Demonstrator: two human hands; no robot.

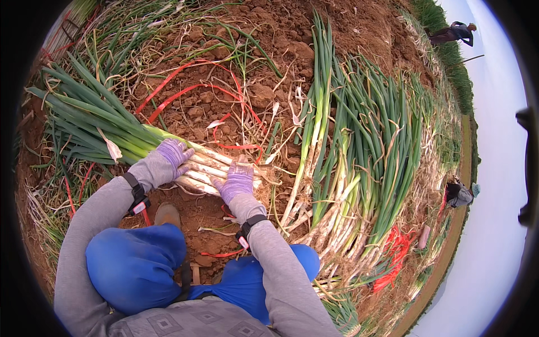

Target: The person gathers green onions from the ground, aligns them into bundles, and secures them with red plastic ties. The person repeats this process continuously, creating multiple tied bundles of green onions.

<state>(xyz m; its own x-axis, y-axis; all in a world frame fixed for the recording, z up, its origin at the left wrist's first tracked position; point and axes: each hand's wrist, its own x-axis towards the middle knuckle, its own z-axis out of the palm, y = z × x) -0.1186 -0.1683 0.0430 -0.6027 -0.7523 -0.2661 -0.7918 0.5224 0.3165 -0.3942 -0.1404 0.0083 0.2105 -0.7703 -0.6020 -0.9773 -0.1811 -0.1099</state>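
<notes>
A thick bunch of long green onions (137, 137) lies slantwise before me, its green leaves to the left and its white stalks and roots to the right. My left hand (172, 156), in a purple-and-white glove, grips the bunch where green turns to white. Near the root ends, my right hand (236, 180) wears a matching glove and holds the white stalks from above. The undersides of both hands are hidden. Beyond the bunch, a red plastic strip (201, 86) curves in loops over the soil.
To the right lies a big pile of green onions (370, 143). Red strips (391, 261) are heaped beside it, close to a pinkish block (424, 236). Loose leaves (126, 46) litter the brown soil (273, 54). Two people, one standing (454, 33) and one lower (460, 194), are far off.
</notes>
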